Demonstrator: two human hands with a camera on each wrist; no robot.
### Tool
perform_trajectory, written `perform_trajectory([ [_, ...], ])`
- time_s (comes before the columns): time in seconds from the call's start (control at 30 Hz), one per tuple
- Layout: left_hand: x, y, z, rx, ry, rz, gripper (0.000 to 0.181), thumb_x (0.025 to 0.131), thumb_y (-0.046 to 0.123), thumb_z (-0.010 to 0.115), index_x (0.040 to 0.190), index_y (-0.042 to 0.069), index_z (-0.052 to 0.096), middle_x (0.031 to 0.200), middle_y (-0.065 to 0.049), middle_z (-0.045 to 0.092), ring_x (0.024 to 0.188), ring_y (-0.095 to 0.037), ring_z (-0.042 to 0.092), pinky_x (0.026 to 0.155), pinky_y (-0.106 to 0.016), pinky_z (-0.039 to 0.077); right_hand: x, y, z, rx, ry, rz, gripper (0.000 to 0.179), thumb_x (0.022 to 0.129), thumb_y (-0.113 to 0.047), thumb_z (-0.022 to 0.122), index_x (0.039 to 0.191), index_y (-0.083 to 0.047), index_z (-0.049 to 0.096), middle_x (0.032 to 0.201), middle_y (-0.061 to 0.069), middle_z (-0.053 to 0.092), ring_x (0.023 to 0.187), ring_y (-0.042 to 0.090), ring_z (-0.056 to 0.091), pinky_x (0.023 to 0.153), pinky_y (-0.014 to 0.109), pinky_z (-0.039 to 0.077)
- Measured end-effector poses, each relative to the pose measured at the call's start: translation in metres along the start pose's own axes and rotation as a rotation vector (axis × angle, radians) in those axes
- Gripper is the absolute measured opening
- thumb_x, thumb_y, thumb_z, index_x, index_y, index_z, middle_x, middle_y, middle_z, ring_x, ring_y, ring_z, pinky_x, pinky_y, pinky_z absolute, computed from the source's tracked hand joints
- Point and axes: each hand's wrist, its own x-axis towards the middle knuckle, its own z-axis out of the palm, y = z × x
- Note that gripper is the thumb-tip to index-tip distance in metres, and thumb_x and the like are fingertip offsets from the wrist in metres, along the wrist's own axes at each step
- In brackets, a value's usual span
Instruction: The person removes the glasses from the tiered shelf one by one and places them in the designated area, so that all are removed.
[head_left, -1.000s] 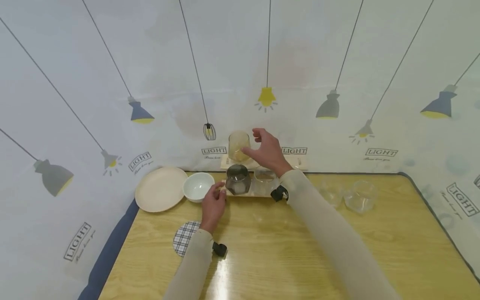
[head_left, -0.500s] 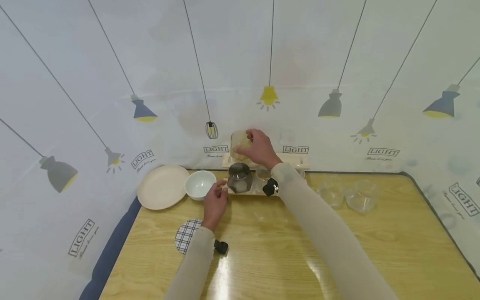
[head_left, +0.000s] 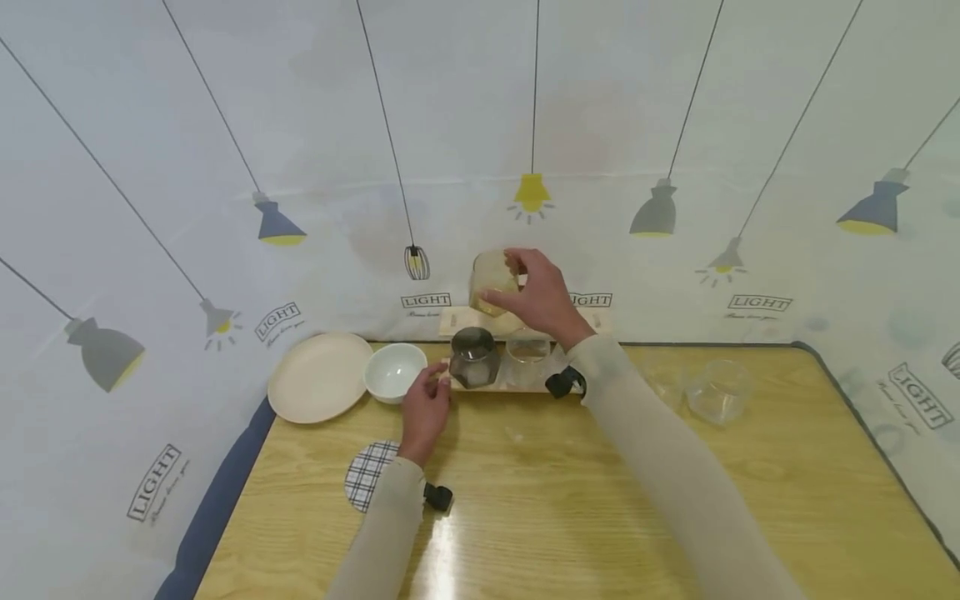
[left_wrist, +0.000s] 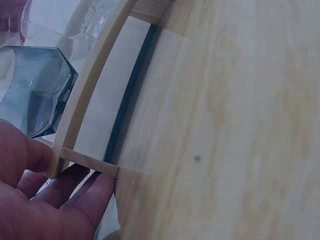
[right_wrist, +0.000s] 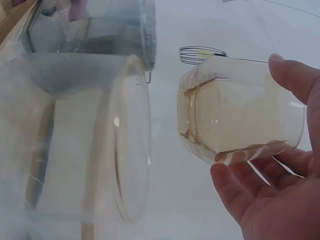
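My right hand (head_left: 546, 292) holds an amber-tinted drinking glass (head_left: 491, 282) above the upper level of a small wooden rack (head_left: 457, 321). In the right wrist view, the thumb and fingers (right_wrist: 235, 190) wrap the faceted amber glass (right_wrist: 240, 110) from opposite sides. My left hand (head_left: 426, 412) grips the left end of the rack, its fingers curled at the wooden end piece (left_wrist: 90, 162) in the left wrist view. On the lower level, a smoky grey glass (head_left: 475, 358) stands at the left, beside a clear glass (head_left: 527, 358).
A pale plate (head_left: 321, 379) and a white bowl (head_left: 393, 375) stand left of the rack. A plaid round coaster (head_left: 367, 475) lies partly under the left forearm. Clear glass (head_left: 718, 393) stands at the right, by the table's back edge.
My right hand has closed round the amber glass and lifted it off the upper level, moving it slightly right. My left hand stays at the rack's end.
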Motion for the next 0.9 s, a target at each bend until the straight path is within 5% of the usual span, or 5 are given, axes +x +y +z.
perform_trajectory([
  [0.5, -0.001, 0.003, -0.002, 0.025, -0.006, -0.012, 0.031, 0.106, 0.014, 0.062, 0.136, 0.015, 0.068, 0.113, -0.018, 0.079, 0.098, -0.027, 0.075, 0.082, -0.038, 0.059, -0.045, 0.005, -0.065, 0.031, 0.133, -0.051, 0.076, 0.089, -0.036, 0.086, 0.153, -0.010, 0.053, 0.134, 0.014, 0.062, 0.124, 0.028, 0.059, 0.098, 0.049, 0.055],
  [0.7, -0.002, 0.003, -0.002, 0.026, -0.015, -0.009, 0.031, 0.106, 0.016, 0.062, 0.137, 0.016, 0.068, 0.117, -0.018, 0.079, 0.102, -0.028, 0.076, 0.088, -0.044, 0.060, -0.068, 0.018, -0.096, -0.019, 0.217, -0.076, 0.071, 0.090, -0.030, 0.086, 0.151, -0.012, 0.056, 0.129, 0.013, 0.065, 0.120, 0.025, 0.062, 0.090, 0.029, 0.054],
  [0.9, -0.004, 0.005, -0.003, 0.007, -0.030, -0.013, 0.031, 0.107, 0.017, 0.061, 0.138, 0.016, 0.067, 0.116, -0.016, 0.078, 0.099, -0.026, 0.075, 0.081, -0.036, 0.058, -0.092, 0.034, -0.126, -0.060, 0.281, -0.065, 0.068, 0.090, -0.025, 0.086, 0.151, -0.014, 0.057, 0.127, 0.014, 0.066, 0.115, 0.022, 0.060, 0.086, 0.020, 0.050],
])
